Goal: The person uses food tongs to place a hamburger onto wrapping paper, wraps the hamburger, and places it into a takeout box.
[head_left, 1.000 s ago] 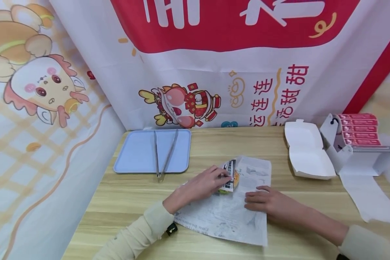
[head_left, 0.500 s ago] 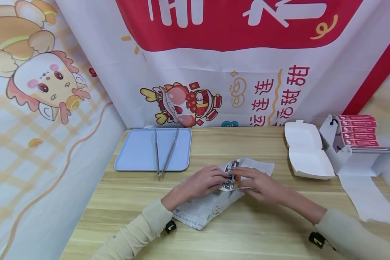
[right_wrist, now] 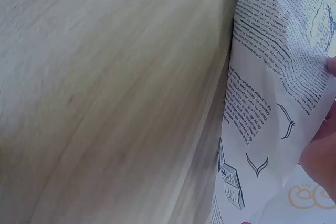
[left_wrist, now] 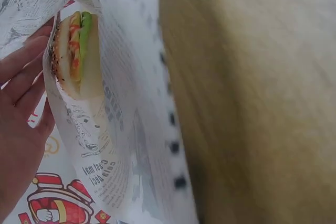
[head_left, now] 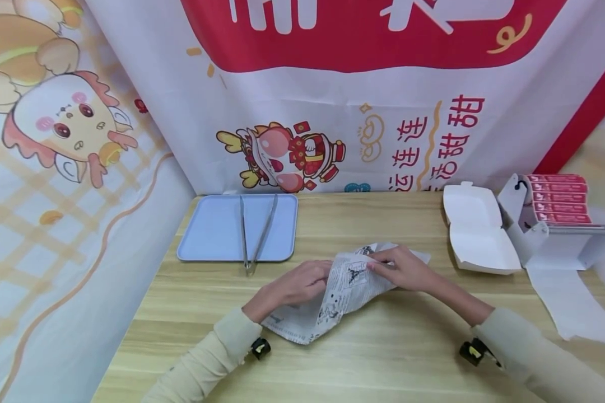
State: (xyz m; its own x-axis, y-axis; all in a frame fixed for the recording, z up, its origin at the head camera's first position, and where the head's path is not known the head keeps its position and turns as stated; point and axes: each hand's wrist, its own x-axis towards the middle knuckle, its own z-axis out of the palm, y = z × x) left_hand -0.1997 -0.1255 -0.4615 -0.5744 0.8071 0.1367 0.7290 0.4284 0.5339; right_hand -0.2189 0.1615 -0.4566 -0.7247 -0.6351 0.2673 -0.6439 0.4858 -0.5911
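Note:
A sheet of printed wrapping paper point(head_left: 350, 285) stands folded up over a burger on the wooden table, hiding it in the head view. In the left wrist view the burger point(left_wrist: 73, 59) lies inside the paper, with a seeded bun, filling and green leaf. My left hand point(head_left: 302, 284) reaches in under the raised flap. Its fingers point(left_wrist: 29, 66) lie fairly straight against the paper by the bun; in the head view their tips are covered. My right hand point(head_left: 405, 270) pinches the upper part of the flap between thumb and fingers, drawn across toward the left.
A blue tray point(head_left: 209, 229) with metal tongs point(head_left: 259, 240) across it sits at the back left. An open white takeaway box point(head_left: 484, 246) stands at the right, beside a dispenser point(head_left: 559, 240) with a red label roll. A printed cloth hangs behind the table.
My right hand has gone from resting on the flat sheet to lifting its right side and folding it over the burger. My left hand stays by the burger, now partly under the paper.

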